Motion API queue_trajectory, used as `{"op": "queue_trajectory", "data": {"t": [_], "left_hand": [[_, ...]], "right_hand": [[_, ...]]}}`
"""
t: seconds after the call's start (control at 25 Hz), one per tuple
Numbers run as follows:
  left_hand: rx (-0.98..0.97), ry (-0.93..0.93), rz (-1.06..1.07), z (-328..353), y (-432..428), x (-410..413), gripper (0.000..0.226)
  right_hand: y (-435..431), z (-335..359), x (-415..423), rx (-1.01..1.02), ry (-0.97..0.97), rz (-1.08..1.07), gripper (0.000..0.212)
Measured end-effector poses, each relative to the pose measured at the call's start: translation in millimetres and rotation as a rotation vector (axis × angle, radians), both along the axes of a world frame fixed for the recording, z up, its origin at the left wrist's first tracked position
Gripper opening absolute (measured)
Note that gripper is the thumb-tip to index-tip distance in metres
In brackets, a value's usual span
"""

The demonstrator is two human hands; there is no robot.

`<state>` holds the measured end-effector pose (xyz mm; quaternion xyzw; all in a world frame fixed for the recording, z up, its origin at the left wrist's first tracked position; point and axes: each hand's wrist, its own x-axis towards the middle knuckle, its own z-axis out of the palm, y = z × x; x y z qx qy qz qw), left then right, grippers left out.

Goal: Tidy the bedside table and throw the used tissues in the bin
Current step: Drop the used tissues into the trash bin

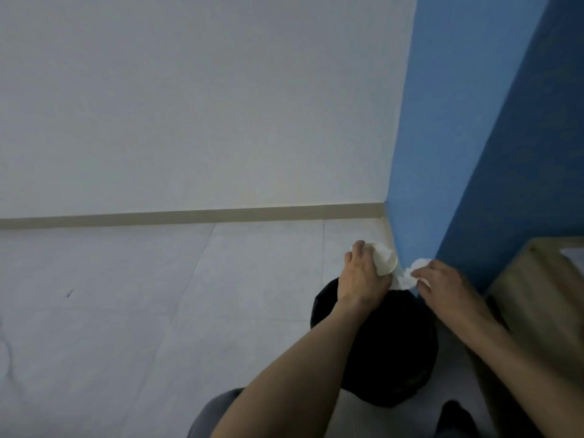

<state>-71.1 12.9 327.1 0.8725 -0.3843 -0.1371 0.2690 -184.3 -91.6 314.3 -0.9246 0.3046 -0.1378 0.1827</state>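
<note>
A black bin (379,352) stands on the floor in the corner beside the blue wall. Above its far rim, my left hand (360,276) grips a white paper cup (386,260) lying on its side, with some crumpled tissue at its mouth. My right hand (442,284) holds crumpled white tissues (410,275) just to the right of the cup, also over the bin's far edge. Both forearms reach in from the bottom of the view. The inside of the bin is dark and its contents do not show.
A light wooden bedside table (543,298) stands at the right, close to the bin. The blue wall (458,153) rises behind it; a white wall (189,105) with a beige skirting board (189,216) runs across. Pale floor (126,311) spreads to the left.
</note>
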Motion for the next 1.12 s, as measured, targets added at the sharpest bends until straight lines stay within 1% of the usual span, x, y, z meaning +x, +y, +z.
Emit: {"op": "queue_trajectory", "data": {"t": [0.16,0.24,0.4,0.52,0.64,0.68,0.8,0.88,1.0,1.12], "left_hand": [[0.088,0.096,0.078,-59.4,43.1,14.2,0.054],[0.141,0.132,0.081,-88.8,56.7,16.5,0.056],[0.231,0.145,0.015,-134.9,64.1,17.3,0.059],[0.299,0.143,-0.045,-161.3,58.9,16.4,0.061],[0.362,0.154,-0.087,-183.3,52.2,15.4,0.064],[0.393,0.165,-0.105,-189.0,50.4,14.5,0.066],[0.481,0.200,-0.166,-197.7,45.6,11.5,0.072],[0.481,0.177,-0.190,-193.9,40.9,9.9,0.070],[0.454,0.162,-0.215,-174.4,29.1,7.1,0.068],[0.372,0.154,-0.206,-144.1,14.2,0.6,0.059]], "right_hand": [[32.6,-57.6,25.3,0.064,0.120,0.073,0.024],[43.7,-88.7,30.4,0.118,0.180,0.080,0.024],[49.9,-140.3,31.4,0.169,0.279,0.081,0.024],[46.8,-172.9,31.7,0.216,0.312,0.099,0.022],[43.7,-197.7,29.7,0.334,0.350,0.119,0.026],[43.8,-203.9,29.0,0.356,0.381,0.141,0.032],[44.9,-211.9,26.5,0.344,0.556,0.161,0.055],[43.2,-208.7,25.6,0.303,0.604,0.151,0.061],[36.7,-188.3,23.7,0.212,0.562,0.121,0.057],[26.1,-154.3,20.6,0.179,0.475,0.080,0.055]]}}
